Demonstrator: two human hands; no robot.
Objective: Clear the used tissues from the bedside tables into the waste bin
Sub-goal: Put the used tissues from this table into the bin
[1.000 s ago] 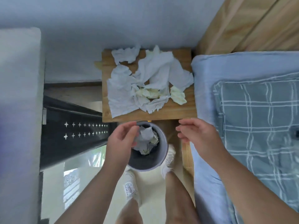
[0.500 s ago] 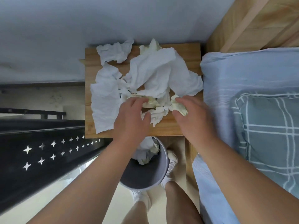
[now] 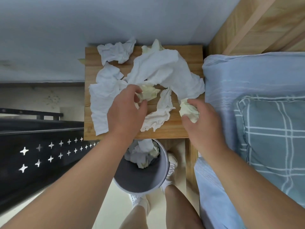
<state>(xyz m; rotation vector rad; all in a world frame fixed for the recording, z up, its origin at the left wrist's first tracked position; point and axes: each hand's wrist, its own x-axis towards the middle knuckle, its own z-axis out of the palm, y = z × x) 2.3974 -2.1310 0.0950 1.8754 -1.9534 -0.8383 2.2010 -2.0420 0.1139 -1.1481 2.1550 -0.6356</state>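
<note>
Several crumpled white tissues (image 3: 158, 68) lie spread over the wooden bedside table (image 3: 189, 52). My left hand (image 3: 125, 111) pinches a yellowish crumpled tissue (image 3: 148, 92) at the table's middle. My right hand (image 3: 201, 119) grips another yellowish tissue ball (image 3: 188, 109) near the table's right front. Between them lies a long white tissue (image 3: 160, 113). The grey waste bin (image 3: 142, 180) stands on the floor just in front of the table, with several tissues (image 3: 142, 154) inside.
A bed with a light blue sheet (image 3: 239, 76) and a checked pillow (image 3: 272, 138) lies right of the table. A wooden headboard (image 3: 255, 22) rises at the top right. A dark panel with star cut-outs (image 3: 41, 154) runs along the left. My feet stand beside the bin.
Both hands rose from above the bin to the table top. Each has closed its fingers round a yellowish tissue and drawn it slightly out of the pile.
</note>
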